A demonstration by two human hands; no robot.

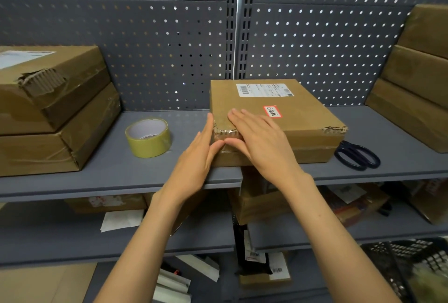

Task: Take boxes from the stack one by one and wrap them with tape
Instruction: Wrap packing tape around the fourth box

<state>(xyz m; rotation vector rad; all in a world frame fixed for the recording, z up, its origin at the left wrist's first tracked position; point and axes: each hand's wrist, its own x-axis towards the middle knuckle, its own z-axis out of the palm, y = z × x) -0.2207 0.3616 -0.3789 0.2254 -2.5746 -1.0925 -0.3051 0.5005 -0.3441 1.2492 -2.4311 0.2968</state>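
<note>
I saw the flat, square cardboard box (278,121) lying at the centre of the grey shelf (121,171), its near edge overhanging the shelf lip slightly. Its top carried a white barcode label (264,90) at 12 o'clock and a small red-bordered sticker (272,111) with handwriting I could not read. The near left corner was torn, showing corrugated ridges under glossy, wrinkled tape. My right hand (259,140) lay flat on that corner, fingers straight and together, pressing the top. My left hand (200,150) stood edge-on against the box's left side, fingers straight, thumb touching the front face. At 9 o'clock from the box sat the tape roll (148,137), olive-tan with a pale cardboard core, resting on its flat side, apart from the box. Further at 9 o'clock two taped boxes (48,113) were stacked, the upper one torn at its corner, both cut off by the frame. At 3 o'clock dark-handled scissors (356,156) lay just beside the box, blades hidden behind it. A tilted stack of boxes (417,84) at far 3 o'clock was cropped. The lower shelves held blurred clutter.
</note>
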